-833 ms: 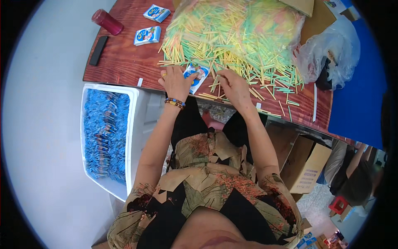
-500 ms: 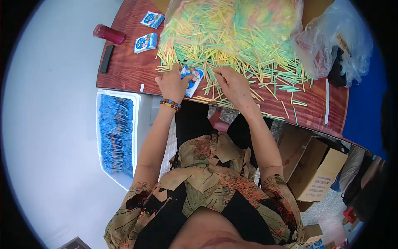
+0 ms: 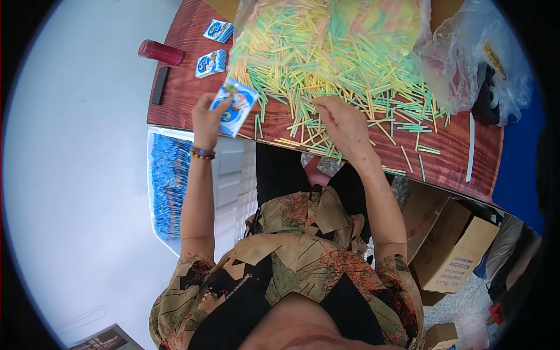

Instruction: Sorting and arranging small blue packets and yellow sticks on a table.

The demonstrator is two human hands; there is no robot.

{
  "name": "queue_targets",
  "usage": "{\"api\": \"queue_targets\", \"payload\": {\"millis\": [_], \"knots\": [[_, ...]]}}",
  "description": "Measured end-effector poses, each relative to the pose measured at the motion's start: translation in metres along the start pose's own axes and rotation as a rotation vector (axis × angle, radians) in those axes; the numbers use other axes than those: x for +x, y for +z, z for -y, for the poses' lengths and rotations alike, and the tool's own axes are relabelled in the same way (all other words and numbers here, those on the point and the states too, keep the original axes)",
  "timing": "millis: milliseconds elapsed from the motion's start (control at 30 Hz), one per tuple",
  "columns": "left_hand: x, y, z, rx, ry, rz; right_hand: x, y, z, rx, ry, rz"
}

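My left hand pinches a small blue-and-white packet with a cartoon picture, above the near left part of the table. Thin pastel sticks, yellow, green and orange, lie heaped across the table. At the near edge of this heap is my right hand, palm down over loose sticks, its fingers loosely bent and the thumb apart from them. No stick shows in its grasp, though the fingertips are partly hidden. Two similar packets, one farther and one nearer, rest left of the heap.
Left of my legs stands a white foam box with rows of blue packets. A red cylinder and a black bar lie on the table's left. Clear plastic bags sit at right; a cardboard box stands below.
My left hand has lifted the packet off the table and moved left with it. My right hand has shifted slightly right and nearer. The whole view has moved a little.
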State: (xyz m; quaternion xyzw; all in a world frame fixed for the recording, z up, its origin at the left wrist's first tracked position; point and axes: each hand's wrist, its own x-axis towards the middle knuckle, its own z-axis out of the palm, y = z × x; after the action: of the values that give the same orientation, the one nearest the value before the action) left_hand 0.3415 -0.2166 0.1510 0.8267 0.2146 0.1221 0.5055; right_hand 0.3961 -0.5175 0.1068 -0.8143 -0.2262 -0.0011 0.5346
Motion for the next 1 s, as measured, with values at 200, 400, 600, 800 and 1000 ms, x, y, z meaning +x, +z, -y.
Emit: {"api": "queue_targets", "payload": {"millis": [200,400,600,800,1000], "knots": [[0.005,-0.072,0.058,-0.285,-0.179,-0.122,0.010,0.109,0.045,0.088,-0.265,0.486],[-0.001,-0.080,0.082,-0.292,-0.327,0.015,0.007,0.173,0.041,-0.303,-0.476,0.450],[0.010,-0.057,0.076,0.247,-0.105,0.222,0.027,0.134,0.022,-0.568,-0.426,0.204],[0.018,-0.019,0.074,0.442,0.330,0.076,0.036,0.115,0.032,-0.363,-0.336,0.113],[0.020,-0.023,0.076,0.340,0.350,-0.027,0.027,0.116,0.033,-0.267,-0.309,0.095]]}}
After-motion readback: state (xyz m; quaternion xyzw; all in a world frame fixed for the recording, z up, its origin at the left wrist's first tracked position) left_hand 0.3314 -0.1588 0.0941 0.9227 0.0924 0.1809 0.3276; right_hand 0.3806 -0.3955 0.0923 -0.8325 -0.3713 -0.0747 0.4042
